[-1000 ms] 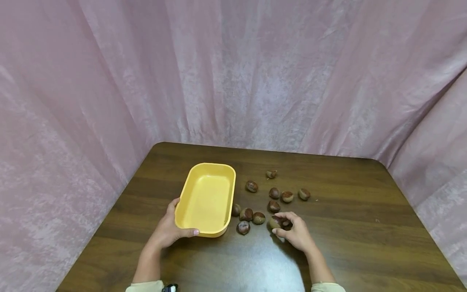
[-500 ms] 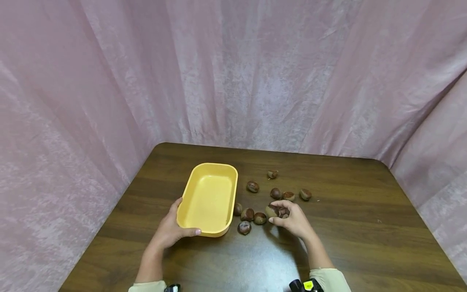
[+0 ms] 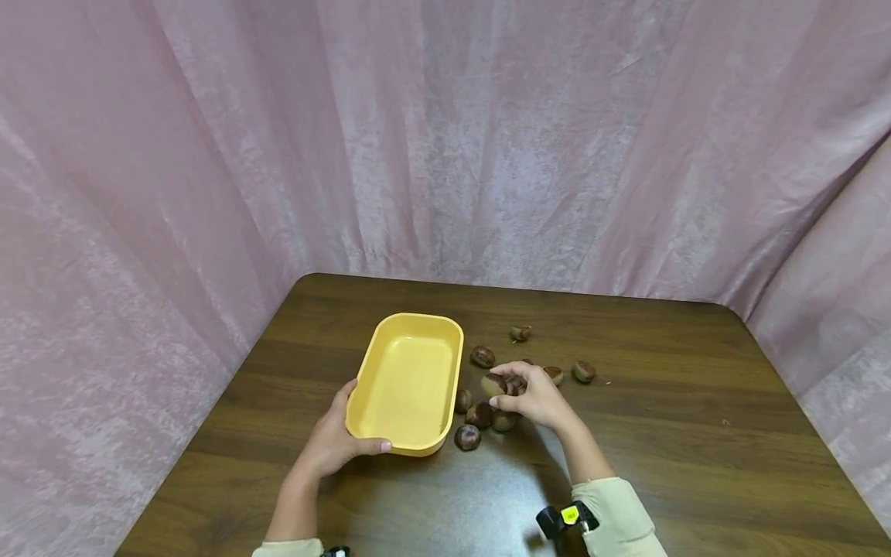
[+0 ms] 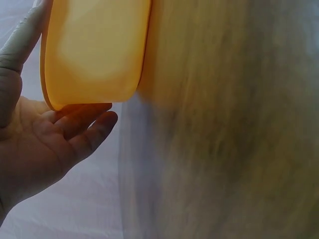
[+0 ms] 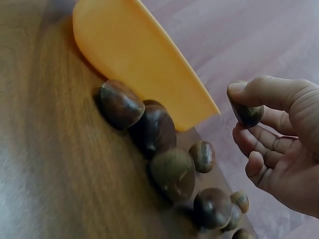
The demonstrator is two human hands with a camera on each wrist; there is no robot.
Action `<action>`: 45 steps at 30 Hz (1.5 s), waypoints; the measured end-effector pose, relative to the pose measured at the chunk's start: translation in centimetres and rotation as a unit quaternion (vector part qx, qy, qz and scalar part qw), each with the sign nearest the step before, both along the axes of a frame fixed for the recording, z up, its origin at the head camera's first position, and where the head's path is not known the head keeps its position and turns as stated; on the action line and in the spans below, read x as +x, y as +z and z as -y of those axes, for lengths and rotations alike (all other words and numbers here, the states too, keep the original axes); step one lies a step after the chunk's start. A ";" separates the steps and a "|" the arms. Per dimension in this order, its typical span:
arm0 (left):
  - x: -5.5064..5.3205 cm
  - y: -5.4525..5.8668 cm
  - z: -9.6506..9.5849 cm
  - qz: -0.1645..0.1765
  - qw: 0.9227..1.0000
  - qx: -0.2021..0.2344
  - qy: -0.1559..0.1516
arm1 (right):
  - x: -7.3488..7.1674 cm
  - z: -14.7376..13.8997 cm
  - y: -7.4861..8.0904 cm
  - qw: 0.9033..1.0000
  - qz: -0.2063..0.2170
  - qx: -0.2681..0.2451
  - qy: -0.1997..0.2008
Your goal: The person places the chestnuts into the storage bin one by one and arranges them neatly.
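A yellow rectangular plastic tray [image 3: 407,379] with nothing in it lies left of centre on the table. My left hand [image 3: 332,439] grips its near left corner, the thumb along the near side. In the left wrist view, fingers [image 4: 94,134] reach under the tray's end. My right hand [image 3: 544,400] pinches a brown chestnut [image 5: 245,109] between thumb and fingertips, above other chestnuts just right of the tray. Among these are a chestnut [image 3: 468,437] near the tray's front corner and a dark chestnut [image 3: 479,415] beside it. The right hand partly hides some chestnuts behind it.
Farther back on the wooden table [image 3: 696,402] lie more loose chestnuts, among them a chestnut [image 3: 483,356], a small one [image 3: 520,333] and one at the right [image 3: 583,371]. A pink curtain [image 3: 487,155] hangs behind the table and along its sides.
My right hand has raised the chestnut and carried it left and away from me, toward the tray. The left hand has shifted the tray slightly to the right.
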State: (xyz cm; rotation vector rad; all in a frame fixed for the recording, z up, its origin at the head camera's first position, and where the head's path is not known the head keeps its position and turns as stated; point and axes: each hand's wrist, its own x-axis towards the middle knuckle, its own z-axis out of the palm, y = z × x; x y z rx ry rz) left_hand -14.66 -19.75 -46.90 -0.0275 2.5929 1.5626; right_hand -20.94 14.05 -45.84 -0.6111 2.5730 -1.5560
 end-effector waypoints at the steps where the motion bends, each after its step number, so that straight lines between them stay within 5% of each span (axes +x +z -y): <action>1: 0.1 0.0 -0.1 0.000 1.000 0.002 -0.001 | -0.1 0.1 0.1 1.000 -0.004 -0.001 0.004; 9: 0.0 -0.1 -0.5 -0.005 1.000 -0.012 -0.001 | -0.8 1.6 2.0 0.999 -0.006 -0.003 0.033; 23: -0.1 0.1 0.1 0.003 1.000 -0.028 0.001 | -4.9 5.3 3.2 0.996 0.053 -0.026 0.072; 31: 0.0 0.2 0.0 -0.001 0.999 -0.050 0.004 | -7.0 7.2 3.1 0.994 0.088 0.005 0.059; 37: 0.0 0.3 -0.1 0.002 0.999 -0.040 0.000 | -8.0 8.3 3.8 0.990 0.103 0.033 0.093; 45: 0.1 0.2 0.1 0.007 0.999 -0.041 -0.005 | -9.1 9.9 3.0 0.982 0.160 0.018 0.100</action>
